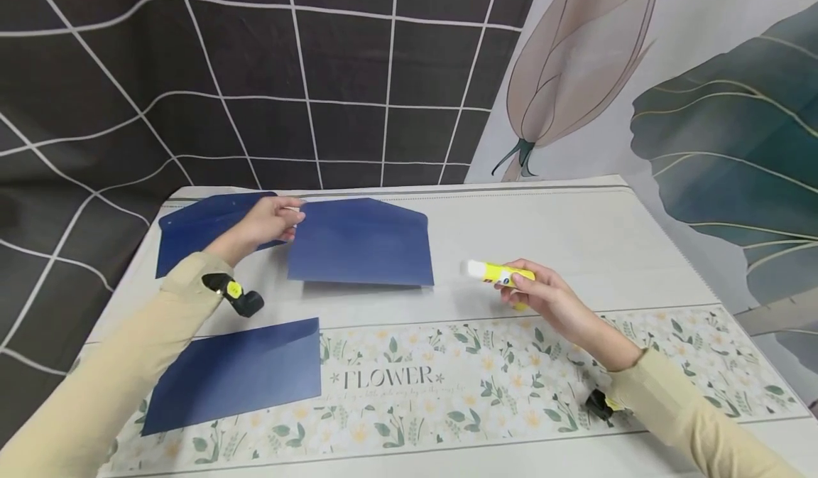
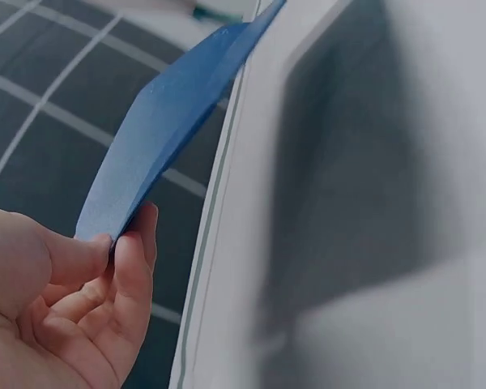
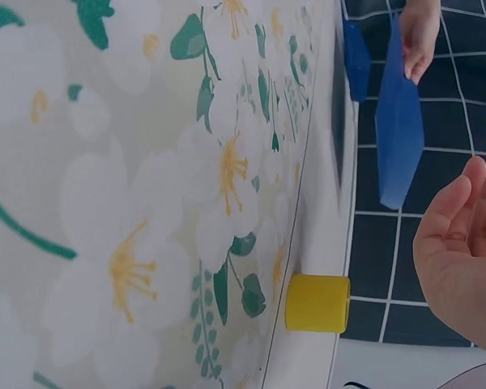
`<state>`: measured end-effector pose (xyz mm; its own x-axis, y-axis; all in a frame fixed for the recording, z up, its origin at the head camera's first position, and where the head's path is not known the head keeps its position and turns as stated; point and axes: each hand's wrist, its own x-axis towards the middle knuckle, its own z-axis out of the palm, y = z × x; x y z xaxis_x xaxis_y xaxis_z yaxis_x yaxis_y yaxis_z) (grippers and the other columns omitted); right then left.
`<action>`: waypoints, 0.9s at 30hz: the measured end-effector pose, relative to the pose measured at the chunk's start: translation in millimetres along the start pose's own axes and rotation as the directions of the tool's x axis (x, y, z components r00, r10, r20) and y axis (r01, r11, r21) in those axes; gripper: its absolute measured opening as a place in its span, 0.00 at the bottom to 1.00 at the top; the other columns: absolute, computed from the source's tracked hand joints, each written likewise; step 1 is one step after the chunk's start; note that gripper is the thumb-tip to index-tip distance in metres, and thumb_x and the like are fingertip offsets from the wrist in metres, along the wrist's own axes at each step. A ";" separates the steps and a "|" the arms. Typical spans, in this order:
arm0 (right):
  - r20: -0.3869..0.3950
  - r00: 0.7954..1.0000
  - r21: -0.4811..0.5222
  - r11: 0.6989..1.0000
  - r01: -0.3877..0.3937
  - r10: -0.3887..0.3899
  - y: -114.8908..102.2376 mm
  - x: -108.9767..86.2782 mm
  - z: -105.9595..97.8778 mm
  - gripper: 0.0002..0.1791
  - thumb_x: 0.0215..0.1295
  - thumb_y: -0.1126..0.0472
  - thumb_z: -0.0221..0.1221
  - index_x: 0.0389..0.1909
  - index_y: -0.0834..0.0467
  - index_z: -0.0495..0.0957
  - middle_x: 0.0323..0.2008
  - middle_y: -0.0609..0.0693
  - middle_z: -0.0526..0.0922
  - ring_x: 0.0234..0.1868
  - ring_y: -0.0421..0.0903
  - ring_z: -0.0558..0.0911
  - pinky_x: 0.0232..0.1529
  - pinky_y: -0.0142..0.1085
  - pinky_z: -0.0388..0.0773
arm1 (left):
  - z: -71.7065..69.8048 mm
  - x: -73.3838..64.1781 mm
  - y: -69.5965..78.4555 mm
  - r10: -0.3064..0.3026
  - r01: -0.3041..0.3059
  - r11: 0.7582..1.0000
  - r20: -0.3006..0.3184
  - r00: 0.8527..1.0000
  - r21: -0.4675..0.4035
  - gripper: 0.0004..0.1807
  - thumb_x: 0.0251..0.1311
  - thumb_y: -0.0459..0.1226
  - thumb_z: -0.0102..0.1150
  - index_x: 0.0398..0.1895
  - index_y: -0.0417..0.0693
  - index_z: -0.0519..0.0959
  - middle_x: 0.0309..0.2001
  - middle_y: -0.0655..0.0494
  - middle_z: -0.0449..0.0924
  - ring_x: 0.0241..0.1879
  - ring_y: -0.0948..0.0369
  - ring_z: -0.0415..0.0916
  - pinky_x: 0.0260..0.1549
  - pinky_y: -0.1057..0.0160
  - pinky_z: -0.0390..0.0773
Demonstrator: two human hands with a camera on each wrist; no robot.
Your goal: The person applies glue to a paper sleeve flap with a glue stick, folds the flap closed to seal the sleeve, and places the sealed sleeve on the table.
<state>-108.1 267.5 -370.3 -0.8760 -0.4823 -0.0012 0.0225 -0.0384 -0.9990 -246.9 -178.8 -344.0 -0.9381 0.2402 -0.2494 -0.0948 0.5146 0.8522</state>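
Observation:
My left hand [image 1: 268, 222] pinches a dark blue envelope [image 1: 361, 243] by its upper left corner, with the thumb on one side and fingertips on the other. The envelope is lifted off the table, a shadow beneath it; its pointed flap [image 2: 186, 73] is at the far side. In my right hand [image 1: 552, 297] I grip a yellow glue stick [image 1: 501, 274], its white end toward the envelope but apart from it. A yellow cap [image 3: 317, 304] stands on the table below that hand. In the right wrist view, the glue stick is mostly cut off.
Another blue envelope [image 1: 204, 226] lies at the back left, partly behind my left arm. A third envelope [image 1: 236, 375] lies at the front left, on the flower-printed tablecloth [image 1: 409, 421]. Behind the table's far edge hangs a dark gridded curtain [image 1: 345, 59].

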 end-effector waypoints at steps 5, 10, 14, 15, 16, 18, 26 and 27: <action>0.002 1.000 0.011 1.000 0.020 -0.020 -0.6 -1.6 0.0 0.14 0.75 0.66 0.40 0.49 0.53 0.74 0.39 0.41 0.82 0.39 0.38 0.80 0.45 0.31 0.77 | 25.3 -15.2 6.9 0.013 -0.013 1.000 0.043 0.999 0.002 0.24 0.68 0.30 0.49 0.66 0.30 0.63 0.40 0.44 0.80 0.24 0.70 0.72 0.28 0.71 0.80; 0.006 0.999 0.016 0.999 0.033 -0.033 -0.2 -2.9 -0.4 0.15 0.75 0.66 0.40 0.50 0.53 0.74 0.40 0.42 0.82 0.39 0.37 0.80 0.45 0.32 0.77 | 46.8 -28.1 11.0 0.030 -0.030 1.000 0.085 0.996 0.005 0.23 0.68 0.30 0.48 0.64 0.30 0.65 0.45 0.36 0.79 0.24 0.68 0.72 0.29 0.69 0.81; 0.004 0.999 0.010 0.999 0.047 -0.047 -0.8 -3.9 -0.8 0.15 0.75 0.66 0.39 0.50 0.52 0.74 0.40 0.42 0.82 0.39 0.37 0.79 0.44 0.33 0.77 | 62.6 -34.9 12.2 0.042 -0.042 0.999 0.120 0.992 -0.002 0.22 0.67 0.29 0.48 0.63 0.31 0.66 0.41 0.39 0.80 0.24 0.66 0.72 0.28 0.67 0.83; 0.004 0.999 0.010 0.999 0.051 -0.051 -1.0 -4.2 -0.8 0.15 0.75 0.66 0.39 0.50 0.52 0.74 0.40 0.42 0.82 0.39 0.37 0.79 0.44 0.33 0.77 | 66.6 -36.2 12.3 0.042 -0.042 0.999 0.134 0.990 -0.003 0.22 0.67 0.28 0.48 0.63 0.31 0.66 0.39 0.41 0.80 0.23 0.66 0.73 0.28 0.66 0.83; 0.004 0.998 0.009 0.998 0.055 -0.055 -1.4 -4.5 -0.6 0.15 0.75 0.66 0.39 0.50 0.53 0.74 0.40 0.42 0.82 0.39 0.37 0.79 0.44 0.33 0.77 | 69.9 -37.1 11.8 0.038 -0.038 0.999 0.145 0.989 -0.002 0.22 0.67 0.28 0.48 0.63 0.31 0.66 0.38 0.42 0.80 0.23 0.65 0.73 0.28 0.65 0.83; 0.005 0.998 0.012 0.998 0.061 -0.061 -1.7 -4.5 -0.2 0.15 0.75 0.67 0.39 0.50 0.53 0.74 0.40 0.42 0.82 0.39 0.37 0.79 0.44 0.33 0.77 | 76.1 -39.0 10.8 0.028 -0.028 1.000 0.164 0.986 -0.002 0.21 0.66 0.27 0.48 0.63 0.32 0.67 0.35 0.45 0.79 0.22 0.65 0.73 0.27 0.64 0.84; 0.010 0.998 0.028 0.998 0.055 -0.056 -1.4 -3.6 0.7 0.16 0.75 0.67 0.39 0.50 0.52 0.74 0.40 0.42 0.82 0.38 0.37 0.80 0.43 0.31 0.77 | 95.5 -44.8 4.2 -0.023 0.025 1.000 0.236 0.972 -0.009 0.21 0.66 0.25 0.47 0.62 0.31 0.66 0.33 0.46 0.78 0.19 0.64 0.74 0.27 0.61 0.85; 0.009 0.998 0.028 0.998 0.056 -0.056 -1.1 -3.6 0.8 0.15 0.75 0.67 0.39 0.49 0.52 0.74 0.40 0.42 0.82 0.38 0.37 0.80 0.43 0.31 0.77 | 97.8 -45.6 3.2 -0.030 0.033 0.999 0.242 0.970 -0.008 0.21 0.66 0.25 0.47 0.62 0.31 0.66 0.33 0.46 0.78 0.19 0.64 0.74 0.26 0.61 0.85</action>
<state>-104.6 268.6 -369.1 -0.8717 -0.4869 0.0554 -0.0129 -0.0902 -0.9958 -171.9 -107.6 -374.8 -0.8261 0.4172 -0.3789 -0.1284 0.5153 0.8473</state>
